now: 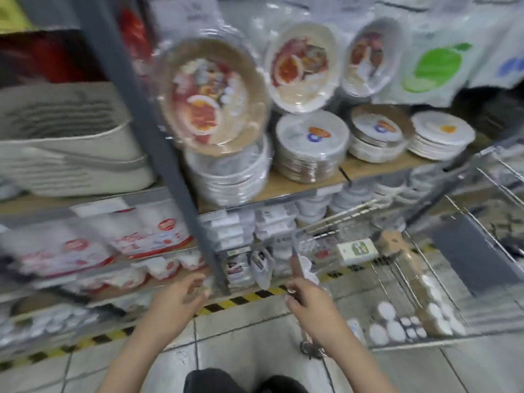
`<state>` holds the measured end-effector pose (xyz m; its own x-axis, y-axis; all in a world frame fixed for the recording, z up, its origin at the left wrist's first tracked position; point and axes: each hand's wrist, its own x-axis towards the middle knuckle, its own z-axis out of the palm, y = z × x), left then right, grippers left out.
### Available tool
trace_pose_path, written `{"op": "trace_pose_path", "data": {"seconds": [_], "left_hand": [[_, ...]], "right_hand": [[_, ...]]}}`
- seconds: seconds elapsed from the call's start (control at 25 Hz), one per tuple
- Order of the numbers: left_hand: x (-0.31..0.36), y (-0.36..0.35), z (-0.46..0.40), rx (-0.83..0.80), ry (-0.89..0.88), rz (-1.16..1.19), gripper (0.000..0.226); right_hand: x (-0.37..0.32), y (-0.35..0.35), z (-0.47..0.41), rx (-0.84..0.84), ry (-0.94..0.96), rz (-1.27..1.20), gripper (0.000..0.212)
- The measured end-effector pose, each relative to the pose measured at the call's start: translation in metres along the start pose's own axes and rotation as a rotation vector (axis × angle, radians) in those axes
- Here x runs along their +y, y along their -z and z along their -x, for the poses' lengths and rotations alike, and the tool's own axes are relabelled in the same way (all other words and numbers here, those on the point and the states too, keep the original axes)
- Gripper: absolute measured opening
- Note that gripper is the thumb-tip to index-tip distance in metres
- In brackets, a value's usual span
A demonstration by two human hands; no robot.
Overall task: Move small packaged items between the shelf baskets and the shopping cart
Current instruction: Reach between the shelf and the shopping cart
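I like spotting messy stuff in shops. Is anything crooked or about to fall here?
Yes. The big wrapped brown paper plate pack with the food picture leans tilted on edge atop a stack of clear-wrapped white plates, while neighbouring packs lie flat. It may be propped for display. The picture is blurred, so I can't tell about damage.

Pale grey tiled floor w/ dark grout, yellow-black hazard tape strip running along the shelf foot. Grey metal shelving upright slants thru the middle; light wooden shelf board behind it. Whole view motion-blurred, lighting even.
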<state>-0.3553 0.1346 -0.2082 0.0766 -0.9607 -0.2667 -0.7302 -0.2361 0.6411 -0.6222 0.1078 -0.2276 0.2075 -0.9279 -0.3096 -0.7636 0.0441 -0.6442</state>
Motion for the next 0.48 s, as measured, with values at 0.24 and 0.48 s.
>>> {"op": "trace_pose_path", "data": {"seconds": [0.24,0.48], "left_hand": [[-0.084,0.062,0.098,0.224,0.299,0.136,0.033],[-0.163,0.141,0.172,0.257,0.461,0.244,0.026]], "right_hand": [[-0.114,-0.051,-0.003,-0.206,0.264,0.075,0.031],[-0.235,-0.124,0.008,-0.321,0.423,0.031,0.029]]}}
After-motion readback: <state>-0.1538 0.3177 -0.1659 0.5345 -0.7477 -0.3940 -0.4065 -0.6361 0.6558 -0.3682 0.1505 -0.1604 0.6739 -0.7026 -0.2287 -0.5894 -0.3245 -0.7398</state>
